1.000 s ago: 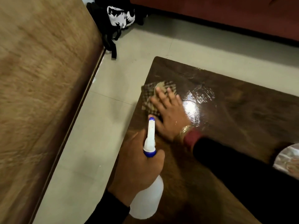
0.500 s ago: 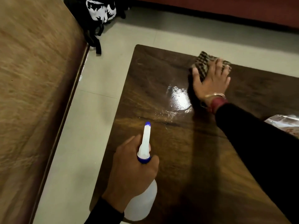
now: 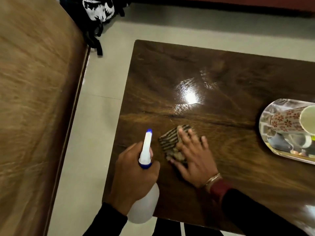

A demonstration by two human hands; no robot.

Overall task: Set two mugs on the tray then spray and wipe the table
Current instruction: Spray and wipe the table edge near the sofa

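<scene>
My left hand grips a white spray bottle with a blue-tipped nozzle, held over the table's near left corner. My right hand presses flat on a checked brown cloth on the dark wooden table. A wet shiny patch lies in the table's middle. At the right edge a shiny metal tray holds a white mug with red flower print. A second, darker mug shows below it, partly cut off by the frame.
A brown bed or sofa surface fills the left side, with a strip of pale tiled floor between it and the table. A black bag with white print lies on the floor at the top. A reddish sofa edge runs along the top.
My right hand has dragged the cloth from the table's far edge back toward the near side, beside the bottle. The view shifted, bringing the tray and mugs into sight.
</scene>
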